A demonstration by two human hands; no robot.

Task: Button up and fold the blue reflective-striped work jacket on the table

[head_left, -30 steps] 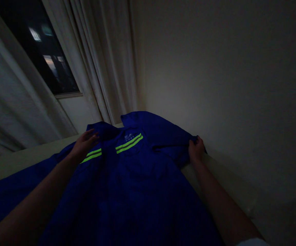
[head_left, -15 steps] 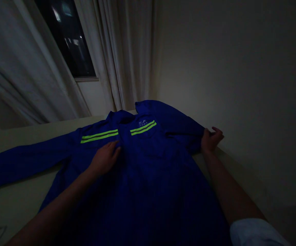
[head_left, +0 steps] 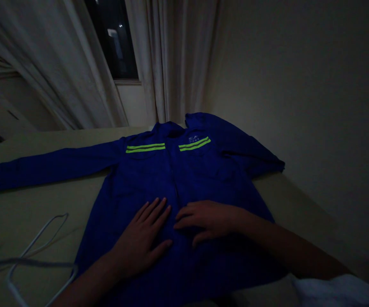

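Note:
A blue work jacket [head_left: 178, 175] with two yellow-green reflective stripes across the chest lies face up on a pale flat surface [head_left: 27, 217]. One sleeve stretches out far to the left; the other is folded in at the right. My left hand [head_left: 142, 238] lies flat on the lower front of the jacket with fingers spread. My right hand [head_left: 208, 219] rests flat beside it, fingers pointing left, just right of the front closure. Neither hand holds anything.
A white clothes hanger [head_left: 34, 264] lies on the surface at the lower left. Pale curtains [head_left: 171, 59] hang at the back around a dark window [head_left: 116, 38]. A plain wall [head_left: 299, 85] stands close along the right edge of the surface.
My right hand let go of the right sleeve and came in to the jacket's front. My left hand slid down from the chest. The view shifted, showing more of the left side.

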